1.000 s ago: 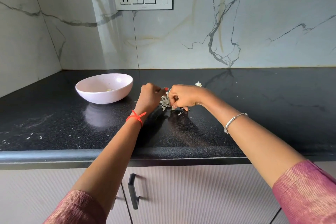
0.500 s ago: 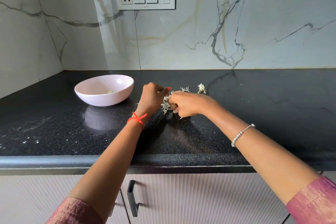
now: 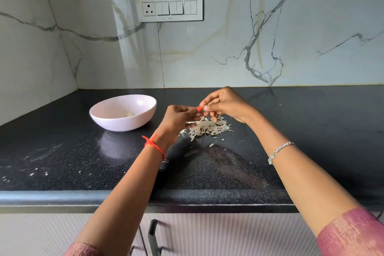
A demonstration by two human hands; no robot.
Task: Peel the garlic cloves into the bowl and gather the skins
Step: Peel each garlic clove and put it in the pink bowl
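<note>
A pile of papery garlic skins (image 3: pixel 209 128) lies on the black counter (image 3: pixel 228 174). Both hands hover just above the pile with their fingertips meeting. My left hand (image 3: pixel 178 118) has curled fingers, and a pale strip of skin shows under them. My right hand (image 3: pixel 227 103) pinches thumb and forefinger together against my left thumb, on a scrap too small to make out. The pale pink bowl (image 3: pixel 124 123) stands to the left of the hands, with one peeled garlic clove (image 3: pixel 128 114) inside.
A few loose skin flakes (image 3: pixel 213 144) lie in front of the pile. White specks dot the counter at the front left. A marble wall with a switch plate (image 3: pixel 170 8) rises behind. A cabinet handle (image 3: pixel 152 237) is below the counter edge.
Both hands have lifted off the counter and let go of the skins they were bunching. The skins now lie in an exposed pile beneath them. The camera has tilted a little.
</note>
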